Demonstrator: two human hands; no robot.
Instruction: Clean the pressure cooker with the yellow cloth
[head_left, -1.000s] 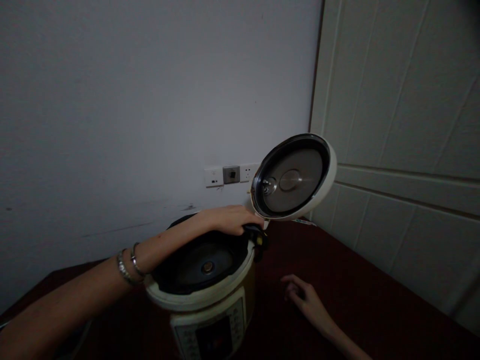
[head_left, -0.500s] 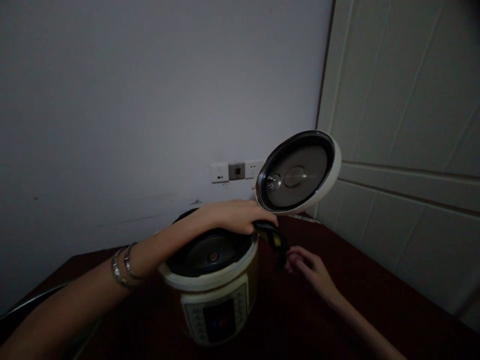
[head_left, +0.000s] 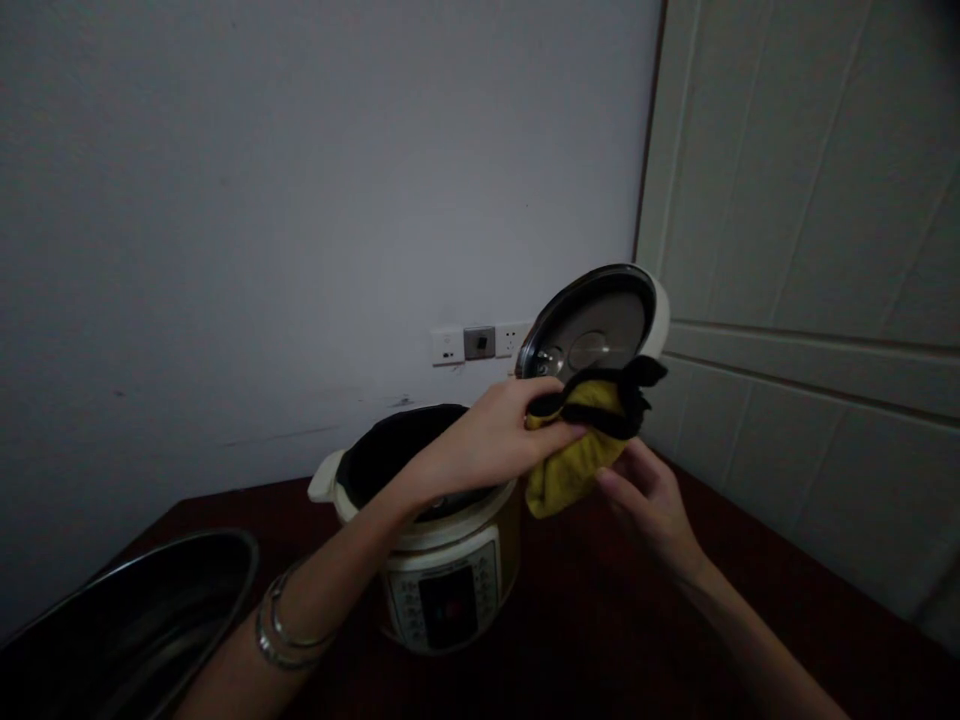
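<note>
My left hand (head_left: 502, 430), with bracelets at the wrist, grips a yellow cloth with black edging (head_left: 566, 475). Fingers of my right hand (head_left: 652, 505) pinch the cloth's lower right side. The cloth is bunched up in front of the raised lid (head_left: 592, 325) and covers the lid's lower part. Below and to the left stands a white electric pressure cooker (head_left: 446, 590), its top uncovered and its control panel facing me. My left forearm passes over the cooker's rim and hides part of its inside.
A large metal basin (head_left: 217, 545) sits at the lower left on the dark red table (head_left: 600, 620). Wall sockets (head_left: 480, 342) are behind the cooker. A pale panelled door or cabinet (head_left: 810, 300) rises along the right side.
The cloth has come up and spread open in front of the lid, showing more yellow. Both hands have moved slightly right. More of the basin now shows at the lower left.
</note>
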